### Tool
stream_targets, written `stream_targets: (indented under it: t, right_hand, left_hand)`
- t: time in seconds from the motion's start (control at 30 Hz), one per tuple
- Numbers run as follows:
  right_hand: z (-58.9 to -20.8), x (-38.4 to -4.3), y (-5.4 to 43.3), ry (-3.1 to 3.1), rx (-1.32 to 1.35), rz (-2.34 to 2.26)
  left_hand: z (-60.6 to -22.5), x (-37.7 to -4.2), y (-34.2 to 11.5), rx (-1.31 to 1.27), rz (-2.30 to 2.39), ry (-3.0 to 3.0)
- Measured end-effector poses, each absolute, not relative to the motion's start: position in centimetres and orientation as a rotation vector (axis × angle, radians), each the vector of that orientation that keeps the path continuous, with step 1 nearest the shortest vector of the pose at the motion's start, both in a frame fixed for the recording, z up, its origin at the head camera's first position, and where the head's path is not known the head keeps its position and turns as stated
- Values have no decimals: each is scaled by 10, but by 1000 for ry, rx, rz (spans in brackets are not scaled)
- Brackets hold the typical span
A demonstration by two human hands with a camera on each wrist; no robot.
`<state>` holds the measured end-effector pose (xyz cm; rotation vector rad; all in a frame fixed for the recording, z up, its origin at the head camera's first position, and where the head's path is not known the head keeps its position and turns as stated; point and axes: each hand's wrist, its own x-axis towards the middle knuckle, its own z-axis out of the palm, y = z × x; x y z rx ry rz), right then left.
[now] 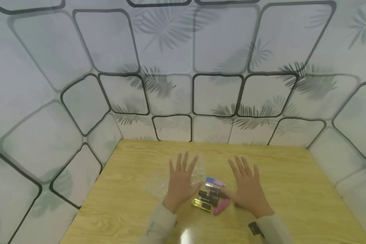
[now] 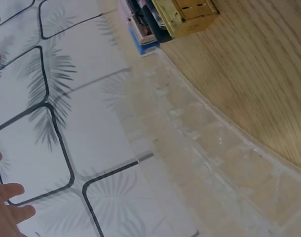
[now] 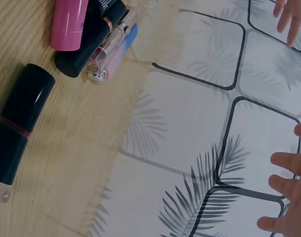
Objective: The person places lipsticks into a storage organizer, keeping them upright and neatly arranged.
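Observation:
My left hand (image 1: 180, 184) is held with spread, straight fingers over the right part of a clear plastic compartment tray (image 2: 224, 153). To the right, my right hand (image 1: 249, 191) is likewise spread and holds nothing. Between the hands lies a small cluster of lipstick-like cosmetic tubes. It includes a pink tube (image 1: 221, 207), a gold-and-black tube (image 1: 202, 205), black tubes (image 3: 86, 44) and a blue-and-pink one (image 1: 215, 182). A separate black tube (image 3: 22, 123) with a reddish band lies apart in the right wrist view, mostly hidden by my right hand in the head view.
The wood-grain table (image 1: 299, 196) carries all of these. A patterned white covering (image 1: 170, 95) with leaf prints and dark outlines rises at its back and both sides.

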<state>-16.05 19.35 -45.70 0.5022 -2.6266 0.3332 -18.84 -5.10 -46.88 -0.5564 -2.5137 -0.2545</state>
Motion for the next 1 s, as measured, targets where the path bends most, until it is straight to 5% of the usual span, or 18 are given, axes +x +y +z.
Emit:
stream_targets:
  t: [1.0]
  right_hand:
    - [-485,-153,239,-2296,763,386]
  left_hand:
    - [-506,-222,-144,-458,-268,-2474]
